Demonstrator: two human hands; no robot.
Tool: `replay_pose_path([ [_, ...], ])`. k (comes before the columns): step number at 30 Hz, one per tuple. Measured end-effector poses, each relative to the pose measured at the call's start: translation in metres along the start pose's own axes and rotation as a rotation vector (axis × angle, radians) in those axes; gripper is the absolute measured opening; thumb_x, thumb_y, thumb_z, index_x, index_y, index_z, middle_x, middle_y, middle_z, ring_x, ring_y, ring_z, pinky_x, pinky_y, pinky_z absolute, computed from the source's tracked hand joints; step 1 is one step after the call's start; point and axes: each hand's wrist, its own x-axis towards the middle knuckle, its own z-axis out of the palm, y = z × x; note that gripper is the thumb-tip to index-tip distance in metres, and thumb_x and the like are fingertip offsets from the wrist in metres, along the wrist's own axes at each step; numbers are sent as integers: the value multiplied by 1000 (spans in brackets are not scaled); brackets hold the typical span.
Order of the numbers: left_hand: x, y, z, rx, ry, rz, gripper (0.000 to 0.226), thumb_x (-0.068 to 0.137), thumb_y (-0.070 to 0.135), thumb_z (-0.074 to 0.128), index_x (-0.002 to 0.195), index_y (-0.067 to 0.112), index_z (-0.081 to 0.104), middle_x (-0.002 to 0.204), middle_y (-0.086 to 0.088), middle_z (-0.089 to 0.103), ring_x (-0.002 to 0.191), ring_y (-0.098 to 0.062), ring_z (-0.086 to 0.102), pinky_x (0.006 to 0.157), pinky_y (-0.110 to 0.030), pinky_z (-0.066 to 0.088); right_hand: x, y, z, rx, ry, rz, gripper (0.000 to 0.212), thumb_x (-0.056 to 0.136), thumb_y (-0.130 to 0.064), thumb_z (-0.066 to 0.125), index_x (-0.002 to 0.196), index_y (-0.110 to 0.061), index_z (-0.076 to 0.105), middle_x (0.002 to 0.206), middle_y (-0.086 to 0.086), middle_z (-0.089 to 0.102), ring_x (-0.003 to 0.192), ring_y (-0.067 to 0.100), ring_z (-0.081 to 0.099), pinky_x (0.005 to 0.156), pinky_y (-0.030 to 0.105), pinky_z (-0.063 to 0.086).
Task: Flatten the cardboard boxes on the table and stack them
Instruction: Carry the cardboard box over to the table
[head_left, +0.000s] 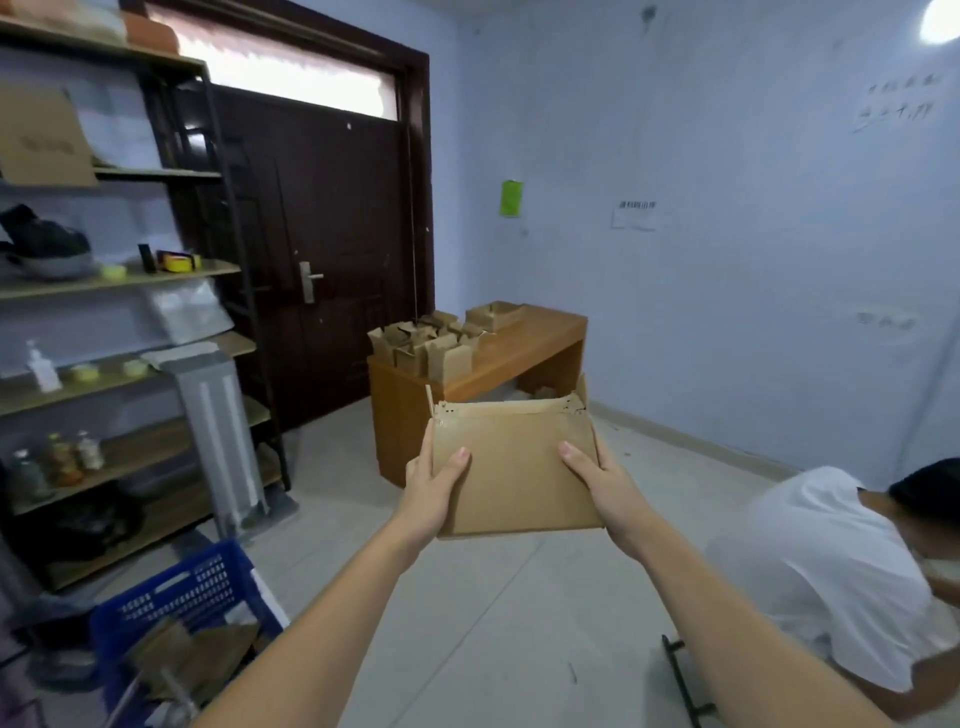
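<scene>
I hold a brown cardboard box (519, 467) out in front of me at chest height, its top flaps open. My left hand (434, 486) grips its left side with the thumb on the near face. My right hand (605, 488) grips the right side the same way. Farther off, a wooden table (519, 353) stands by the dark door, with several small open cardboard boxes (431, 345) clustered on its left end and one larger box (493, 313) behind them.
A metal shelf rack (119, 322) with tape rolls and bottles fills the left side. A blue plastic crate (192, 597) with cardboard scraps sits at lower left. A person in a white shirt (831, 571) crouches at lower right. Grey floor lies between me and the table.
</scene>
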Motion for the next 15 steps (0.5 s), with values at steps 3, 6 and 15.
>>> replay_pose_path([
  [3,71,-1,-7,-9,-8,21,73,81,86,49,142,78,12,143,8,34,117,-7,46,98,-42,43,68,5,2,6,8,-5,66,92,-54,65,150,-48,34,135,-12,61,118,13,64,97,40,56],
  [6,143,-2,-8,-14,-49,16,64,89,79,51,142,79,14,143,7,34,120,-15,48,103,-51,48,132,7,-1,14,26,5,63,93,-52,65,148,-52,35,133,-15,63,115,10,66,90,34,58],
  [15,348,-11,39,30,-77,14,75,88,82,48,151,69,9,145,11,33,111,-2,46,91,-34,37,319,25,-57,19,46,12,51,94,-50,65,140,-58,43,129,-19,65,115,8,66,92,33,56],
])
